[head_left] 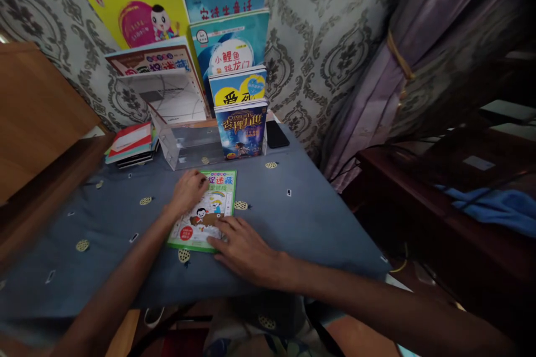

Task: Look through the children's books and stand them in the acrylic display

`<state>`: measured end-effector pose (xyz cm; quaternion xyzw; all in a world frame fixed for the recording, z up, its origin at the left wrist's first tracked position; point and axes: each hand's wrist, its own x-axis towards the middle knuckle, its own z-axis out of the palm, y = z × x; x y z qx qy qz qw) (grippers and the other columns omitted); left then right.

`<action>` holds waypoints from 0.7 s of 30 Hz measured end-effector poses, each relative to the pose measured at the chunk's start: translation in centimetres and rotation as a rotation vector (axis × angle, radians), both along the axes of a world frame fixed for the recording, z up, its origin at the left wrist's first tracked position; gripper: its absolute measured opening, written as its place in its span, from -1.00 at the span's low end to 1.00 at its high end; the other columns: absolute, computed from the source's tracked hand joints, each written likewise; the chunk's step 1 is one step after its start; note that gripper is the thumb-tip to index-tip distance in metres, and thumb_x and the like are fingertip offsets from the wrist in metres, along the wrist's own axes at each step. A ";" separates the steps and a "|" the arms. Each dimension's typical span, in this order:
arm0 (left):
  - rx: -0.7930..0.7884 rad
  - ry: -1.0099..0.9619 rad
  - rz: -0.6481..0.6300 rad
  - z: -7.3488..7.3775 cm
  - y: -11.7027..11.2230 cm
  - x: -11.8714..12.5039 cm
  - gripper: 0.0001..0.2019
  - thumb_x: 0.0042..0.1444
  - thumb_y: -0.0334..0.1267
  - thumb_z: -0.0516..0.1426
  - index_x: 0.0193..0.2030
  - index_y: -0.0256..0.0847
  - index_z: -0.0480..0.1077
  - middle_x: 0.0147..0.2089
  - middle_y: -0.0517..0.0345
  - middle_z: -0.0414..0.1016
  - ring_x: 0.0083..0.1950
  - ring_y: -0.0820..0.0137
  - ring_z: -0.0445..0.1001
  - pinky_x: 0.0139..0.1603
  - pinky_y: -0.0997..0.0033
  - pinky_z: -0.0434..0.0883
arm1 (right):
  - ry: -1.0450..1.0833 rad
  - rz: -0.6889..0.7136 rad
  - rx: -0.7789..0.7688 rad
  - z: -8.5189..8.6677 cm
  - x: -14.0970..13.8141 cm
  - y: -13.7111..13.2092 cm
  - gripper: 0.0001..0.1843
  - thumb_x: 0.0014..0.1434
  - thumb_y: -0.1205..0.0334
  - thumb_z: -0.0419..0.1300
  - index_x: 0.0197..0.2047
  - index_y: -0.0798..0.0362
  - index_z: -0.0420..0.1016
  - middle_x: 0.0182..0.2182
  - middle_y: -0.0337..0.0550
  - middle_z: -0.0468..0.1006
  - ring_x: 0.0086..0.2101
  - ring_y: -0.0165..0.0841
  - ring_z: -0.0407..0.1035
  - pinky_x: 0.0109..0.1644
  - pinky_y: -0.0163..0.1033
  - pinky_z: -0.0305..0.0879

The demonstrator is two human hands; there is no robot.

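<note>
A thin green children's book (208,208) lies flat on the blue tablecloth (301,217). My left hand (189,189) rests on its upper left corner, fingers curled down onto the cover. My right hand (243,248) lies at its lower right corner, fingers stretched out and touching the edge. Behind the book stands a clear tiered display rack (188,142) with several picture books standing upright in it; the nearest is a dark blue one (242,129).
A small stack of books (130,145) lies to the left of the rack. A black phone (277,134) lies to the right of it. Patterned wallpaper is behind, a purple curtain (389,78) and a dark wooden bench (439,195) at right.
</note>
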<state>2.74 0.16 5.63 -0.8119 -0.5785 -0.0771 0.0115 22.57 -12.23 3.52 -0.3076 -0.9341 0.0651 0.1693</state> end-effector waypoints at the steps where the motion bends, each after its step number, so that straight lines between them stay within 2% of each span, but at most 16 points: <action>1: -0.002 0.009 -0.004 0.3 -0.5 1.6 -0.62 0.35 -0.12 -0.06 -0.08 -0.25 0.53 -0.02 -0.08 0.53 0.07 0.17 0.46 0.14 0.19 0.41 | 0.015 0.037 -0.002 0.2 -0.3 -0.1 -0.69 0.32 0.14 0.19 0.08 0.05 0.48 0.14 0.11 0.45 0.16 -0.07 0.27 0.17 0.05 0.33; 4: -0.009 0.113 -0.019 1.0 -2.1 5.7 -0.59 0.30 0.03 0.04 -0.07 -0.30 0.51 -0.02 -0.17 0.51 0.09 0.06 0.43 0.11 0.13 0.40 | 0.102 0.255 -0.060 0.8 -0.5 0.1 -0.80 0.32 0.20 0.16 -0.07 0.08 0.54 -0.09 -0.01 0.59 -0.02 -0.20 0.40 0.09 -0.11 0.38; 6: -0.026 0.172 -0.010 1.2 -2.9 7.3 -0.55 0.26 0.06 0.09 -0.02 -0.34 0.47 0.01 -0.26 0.49 0.11 -0.02 0.41 0.03 0.07 0.43 | 0.229 0.336 -0.150 1.0 -0.1 1.2 -0.80 0.33 0.29 0.09 -0.25 0.07 0.54 -0.29 -0.14 0.62 -0.22 -0.32 0.46 -0.02 -0.22 0.40; 8: -0.065 0.217 0.006 1.3 -3.3 7.9 -0.59 0.26 -0.01 0.10 0.01 -0.34 0.44 0.04 -0.28 0.48 0.12 -0.03 0.41 -0.03 0.09 0.46 | 0.439 0.223 -0.272 1.0 0.4 3.2 -0.72 0.31 0.32 0.04 -0.40 0.06 0.49 -0.43 -0.21 0.60 -0.37 -0.38 0.46 -0.17 -0.26 0.41; 10: -0.085 0.239 0.007 1.3 -3.4 7.9 -0.66 0.28 -0.12 0.08 0.04 -0.33 0.43 0.06 -0.26 0.49 0.12 0.00 0.42 -0.06 0.14 0.46 | 0.714 -0.014 -0.415 0.6 1.1 6.3 -0.70 0.29 0.24 0.04 -0.45 0.05 0.44 -0.49 -0.21 0.58 -0.45 -0.39 0.46 -0.29 -0.28 0.40; 12: -0.069 0.241 0.000 1.2 -3.5 7.8 -0.67 0.29 -0.17 0.06 0.04 -0.35 0.43 0.04 -0.25 0.51 0.12 0.02 0.44 -0.07 0.16 0.47 | 1.011 -0.217 -0.565 -0.2 1.8 9.7 -0.71 0.29 0.12 0.02 -0.38 0.04 0.44 -0.49 -0.20 0.59 -0.51 -0.39 0.46 -0.40 -0.29 0.39; 15: -0.033 0.246 0.006 1.2 -3.6 8.0 -0.66 0.31 -0.18 0.00 -0.02 -0.38 0.48 -0.04 -0.26 0.55 0.07 0.03 0.49 -0.07 0.16 0.47 | 1.267 -0.481 -0.622 -1.8 2.8 13.6 -0.74 0.23 0.04 0.06 -0.30 0.03 0.43 -0.51 -0.20 0.59 -0.54 -0.38 0.46 -0.49 -0.33 0.35; 17: -0.029 0.251 0.017 1.2 -3.6 8.1 -0.66 0.33 -0.20 -0.03 -0.08 -0.36 0.51 -0.08 -0.23 0.58 0.03 0.06 0.53 -0.10 0.19 0.47 | 1.281 -0.523 -0.633 -2.7 3.3 14.7 -0.75 0.23 0.06 0.07 -0.24 0.04 0.43 -0.47 -0.18 0.61 -0.52 -0.38 0.49 -0.50 -0.34 0.35; 21: -0.017 0.235 0.027 1.3 -3.6 8.1 -0.65 0.34 -0.23 -0.06 -0.14 -0.30 0.54 -0.11 -0.16 0.60 -0.01 0.11 0.58 -0.12 0.25 0.46 | 1.146 -0.451 -0.582 -3.4 3.6 14.1 -0.75 0.29 0.16 0.02 -0.07 0.04 0.45 -0.36 -0.15 0.66 -0.42 -0.36 0.55 -0.42 -0.32 0.42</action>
